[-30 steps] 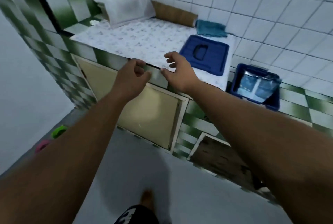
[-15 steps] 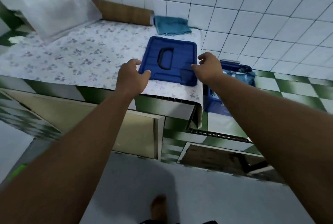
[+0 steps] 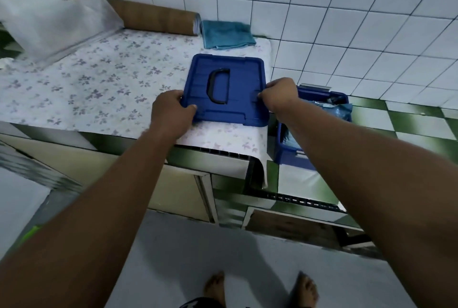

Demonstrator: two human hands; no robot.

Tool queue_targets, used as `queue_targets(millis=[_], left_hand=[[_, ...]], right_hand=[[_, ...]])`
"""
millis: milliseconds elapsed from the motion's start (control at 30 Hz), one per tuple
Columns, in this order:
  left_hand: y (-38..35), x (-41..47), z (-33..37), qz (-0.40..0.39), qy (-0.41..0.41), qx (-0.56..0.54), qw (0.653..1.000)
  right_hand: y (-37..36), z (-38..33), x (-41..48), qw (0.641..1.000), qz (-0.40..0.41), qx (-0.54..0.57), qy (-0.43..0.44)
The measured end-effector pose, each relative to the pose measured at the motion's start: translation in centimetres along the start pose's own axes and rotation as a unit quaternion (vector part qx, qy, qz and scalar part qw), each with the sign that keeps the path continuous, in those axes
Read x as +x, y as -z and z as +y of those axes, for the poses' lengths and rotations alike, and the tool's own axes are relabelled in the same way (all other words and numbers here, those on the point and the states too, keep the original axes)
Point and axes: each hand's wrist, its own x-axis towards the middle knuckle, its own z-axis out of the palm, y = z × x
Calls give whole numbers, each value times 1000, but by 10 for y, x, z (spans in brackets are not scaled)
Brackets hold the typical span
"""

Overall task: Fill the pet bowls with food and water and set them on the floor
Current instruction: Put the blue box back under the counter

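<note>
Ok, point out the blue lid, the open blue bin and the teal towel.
blue lid (image 3: 245,84): head view, flat top just right of the black handle.
blue bin (image 3: 293,156): head view, outer front wall.
teal towel (image 3: 226,35): head view, middle of the folded cloth.

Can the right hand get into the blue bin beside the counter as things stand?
Probably not yet: the right hand grips the blue lid. The bin itself stands uncovered right beside it.

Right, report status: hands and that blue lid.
Left hand grips blue lid at left edge, right hand at right. Lid lies on counter. Open blue bin alongside, nothing between.
</note>
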Motion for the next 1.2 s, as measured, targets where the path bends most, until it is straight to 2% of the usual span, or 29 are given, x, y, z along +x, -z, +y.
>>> queue_targets(millis=[167, 367, 500, 767, 1033, 1200], left_hand=[[-36, -25, 44, 42, 4, -14, 999], [-114, -52, 114, 45, -16, -30, 998], [-161, -63, 134, 16, 3, -13, 1000], [-198, -81, 115, -45, 45, 33, 997], [-202, -69, 103, -74, 45, 52, 995], [-204, -66, 90, -95, 34, 50, 994]], right_hand=[[56, 33, 9, 994, -8, 107, 14], [150, 90, 26, 994, -8, 108, 33], [181, 139, 34, 995, -8, 99, 0], [177, 197, 16, 995, -29, 94, -13], [163, 192, 12, 994, -19, 100, -38], [157, 194, 4, 997, 4, 78, -20]])
